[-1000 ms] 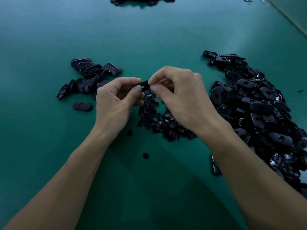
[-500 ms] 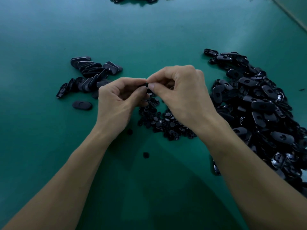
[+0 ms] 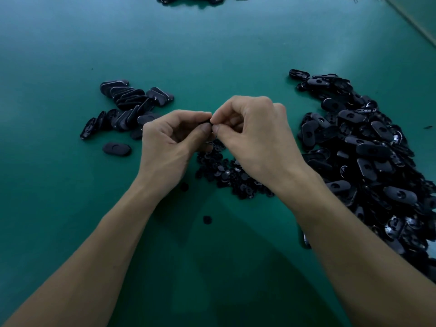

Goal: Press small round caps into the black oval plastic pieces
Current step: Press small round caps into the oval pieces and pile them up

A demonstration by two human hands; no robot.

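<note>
Left hand [image 3: 168, 145] and right hand [image 3: 256, 138] closer now, both pinching one half-hidden oval piece [image 3: 205, 122].

One black oval plastic piece [image 3: 207, 122] (mostly hidden) is pinched between the fingers [image 3: 204, 131]. Small round black caps [image 3: 224, 172] lie heaped just below them, with a large heap of oval pieces [image 3: 368, 159] to the right and a smaller cluster [image 3: 127, 105] to the left.

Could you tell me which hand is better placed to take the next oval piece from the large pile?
Probably the right hand: the large pile lies beside it, while the left hand is nearer the smaller stack.
</note>
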